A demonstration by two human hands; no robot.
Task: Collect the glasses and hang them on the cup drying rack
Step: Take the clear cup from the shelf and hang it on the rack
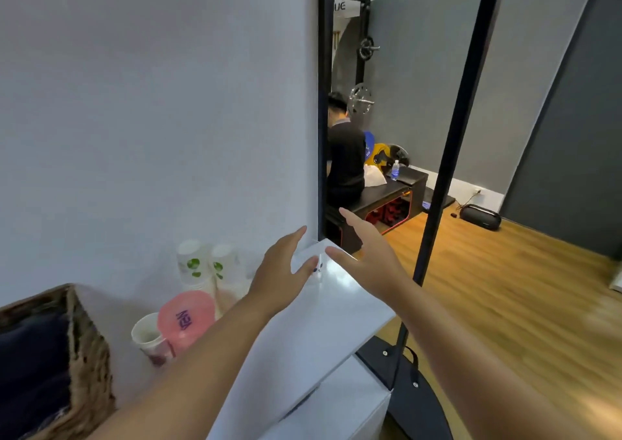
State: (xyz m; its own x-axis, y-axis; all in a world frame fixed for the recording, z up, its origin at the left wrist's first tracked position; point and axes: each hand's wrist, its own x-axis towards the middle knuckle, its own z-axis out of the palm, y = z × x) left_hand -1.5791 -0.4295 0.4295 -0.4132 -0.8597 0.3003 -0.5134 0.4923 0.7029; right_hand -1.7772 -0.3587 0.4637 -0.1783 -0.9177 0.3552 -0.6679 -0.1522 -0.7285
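A small clear glass point(317, 268) with a blue mark stands near the far corner of the white counter point(323, 332); it is blurred and partly hidden. My left hand point(281, 271) hovers open just left of it, thumb close to the glass. Just right of the glass, my right hand point(367, 254) is stretched forward with its fingers spread and nothing in it. No cup drying rack is in view.
Against the wall stand two stacks of white paper cups point(207, 268), a pink lid point(186, 318) and a used white cup point(148, 338). A wicker basket point(84, 345) sits at lower left. A black pole point(447, 170) on a round base rises right of the counter. A person sits beyond.
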